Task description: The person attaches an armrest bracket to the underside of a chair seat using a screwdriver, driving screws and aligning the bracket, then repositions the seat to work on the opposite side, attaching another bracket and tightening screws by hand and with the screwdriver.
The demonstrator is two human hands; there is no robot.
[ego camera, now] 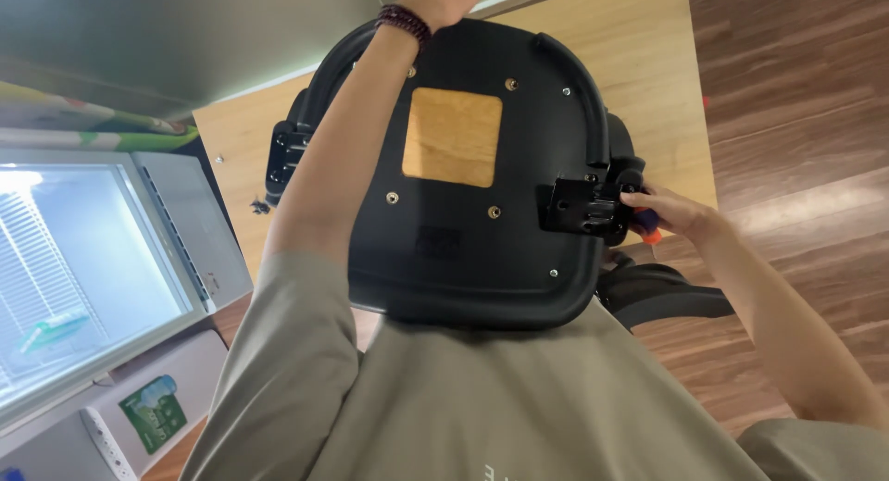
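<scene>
A black plastic chair seat (463,240) lies upside down on a wooden table (639,64), a square wooden panel (453,136) showing in its middle. My left hand (435,0) rests on the seat's far rim, a dark bead bracelet (404,20) on its wrist. At the seat's right side my right hand (669,212) grips an orange-and-blue tool handle (648,224) against a black armrest bracket (583,206). A second black bracket (283,157) sits on the seat's left side.
A black chair part (662,291) lies below my right hand by the table edge. A grey chest appliance with a glass lid (93,268) stands at the left. Brown wood flooring (796,120) spreads to the right.
</scene>
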